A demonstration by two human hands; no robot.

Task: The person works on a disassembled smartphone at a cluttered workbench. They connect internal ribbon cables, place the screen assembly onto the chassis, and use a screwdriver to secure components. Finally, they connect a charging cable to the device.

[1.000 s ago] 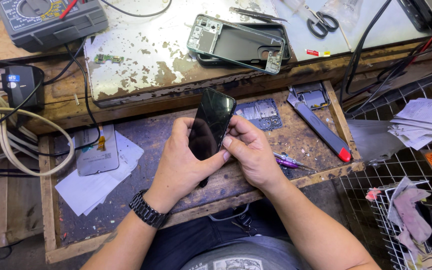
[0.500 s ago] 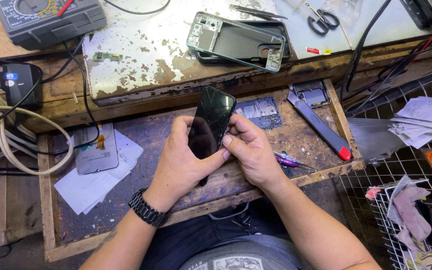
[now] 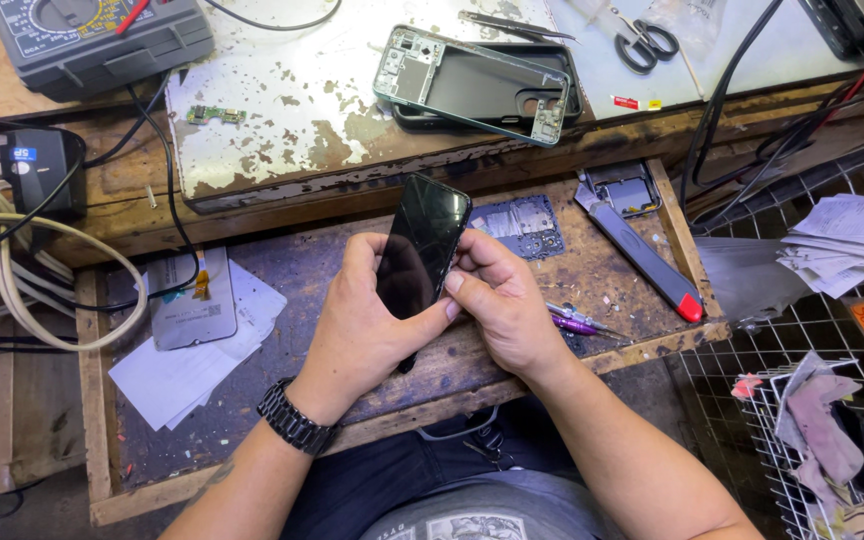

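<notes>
**Dark phone gripped in both hands over the bench**

A black phone [image 3: 420, 247] is clamped between the left hand [image 3: 360, 330] and the right hand [image 3: 504, 305], tilted above a worn wooden tray [image 3: 252, 400]. A purple tool [image 3: 574, 322] is seen just beside the right hand. Farther off, an opened phone frame [image 3: 477, 85] is laid on the chipped white board [image 3: 282, 100].

The phone [image 3: 420, 247] is glossy black, and the wristwatch [image 3: 295, 418] is black. The upper work board [image 3: 292, 90] is white, flaked to brown patches. The utility knife [image 3: 640, 250] is grey with a red tip. The screwdriver [image 3: 574, 322] is purple. The multimeter [image 3: 102, 35] is grey with a yellow-marked dial.
</notes>
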